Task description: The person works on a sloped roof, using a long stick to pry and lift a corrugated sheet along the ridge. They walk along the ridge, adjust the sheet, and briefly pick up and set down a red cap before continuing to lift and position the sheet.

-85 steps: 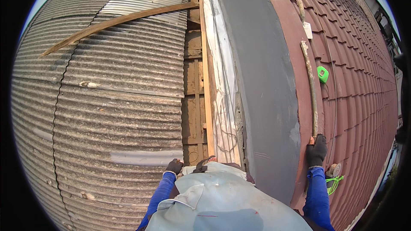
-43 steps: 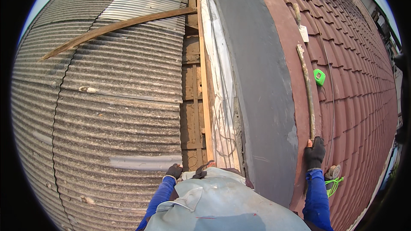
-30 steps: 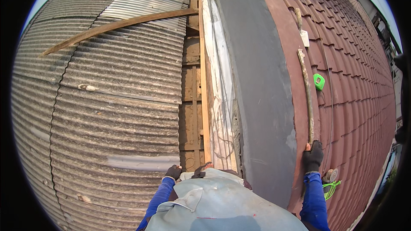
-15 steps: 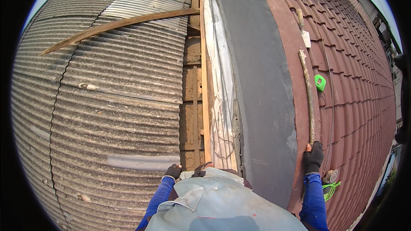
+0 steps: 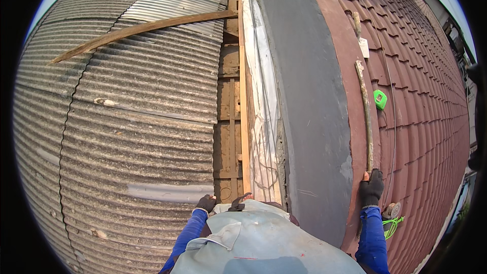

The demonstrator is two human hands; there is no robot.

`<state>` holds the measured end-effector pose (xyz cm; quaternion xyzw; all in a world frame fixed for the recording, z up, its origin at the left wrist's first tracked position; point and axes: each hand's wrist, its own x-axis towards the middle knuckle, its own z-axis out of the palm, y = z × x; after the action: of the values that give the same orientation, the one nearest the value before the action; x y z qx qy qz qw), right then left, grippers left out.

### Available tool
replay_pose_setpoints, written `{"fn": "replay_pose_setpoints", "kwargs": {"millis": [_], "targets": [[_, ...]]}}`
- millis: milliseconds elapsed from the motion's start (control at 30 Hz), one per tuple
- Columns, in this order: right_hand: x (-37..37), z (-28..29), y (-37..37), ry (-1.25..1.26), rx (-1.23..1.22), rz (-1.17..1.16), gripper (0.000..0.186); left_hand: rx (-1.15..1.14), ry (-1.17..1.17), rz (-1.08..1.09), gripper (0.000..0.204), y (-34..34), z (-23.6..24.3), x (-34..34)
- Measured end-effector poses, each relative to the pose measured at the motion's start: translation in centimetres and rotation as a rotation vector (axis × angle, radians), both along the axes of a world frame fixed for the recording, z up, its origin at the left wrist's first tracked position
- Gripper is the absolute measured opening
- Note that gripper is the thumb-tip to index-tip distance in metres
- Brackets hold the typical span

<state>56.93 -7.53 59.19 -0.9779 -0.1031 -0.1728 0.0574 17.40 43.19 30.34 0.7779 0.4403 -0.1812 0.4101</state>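
My left hand point(image 5: 206, 203), in a dark glove with bare fingertips, is at the edge of the grey corrugated roof sheet point(image 5: 137, 147). Its fingers are curled; whatever lies under them is hidden. On the right, my gloved right hand point(image 5: 372, 189) is closed at the lower end of a long, rough wooden stick point(image 5: 366, 109). The stick lies along the reddish-brown ledge point(image 5: 337, 45), its near end between my thumb and fingers. A green tape measure point(image 5: 380, 99) sits beside the stick. Farther up, a trowel point(image 5: 363, 46) with a wooden handle rests on the tiles.
Brown roof tiles point(image 5: 431, 137) cover the right side. An angle grinder point(image 5: 392, 210) with a bright green cord point(image 5: 391, 227) lies by my right forearm. A gap with wooden battens point(image 5: 232, 122) runs beside a dark grey strip point(image 5: 309, 96). A long plank point(image 5: 132, 33) crosses the corrugated sheets.
The view has shifted very slightly. Both hands, the stick and the tools keep their places.
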Motion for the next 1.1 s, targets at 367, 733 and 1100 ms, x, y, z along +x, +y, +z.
{"fn": "replay_pose_setpoints", "kwargs": {"millis": [367,733,1100], "targets": [[-0.2,0.3,0.4,-0.01,0.002,-0.006,0.033,-0.083,0.011,0.086,0.043,1.4,-2.7,-0.9],[-0.3,0.7,0.4,0.063,0.005,-0.019,0.034,-0.012,-0.011,-0.003,0.047,0.9,-0.3,-0.1],[-0.2,0.2,0.2,-0.016,-0.018,-0.01,0.033,-0.019,0.038,0.021,0.05,0.3,1.2,0.4]]}}
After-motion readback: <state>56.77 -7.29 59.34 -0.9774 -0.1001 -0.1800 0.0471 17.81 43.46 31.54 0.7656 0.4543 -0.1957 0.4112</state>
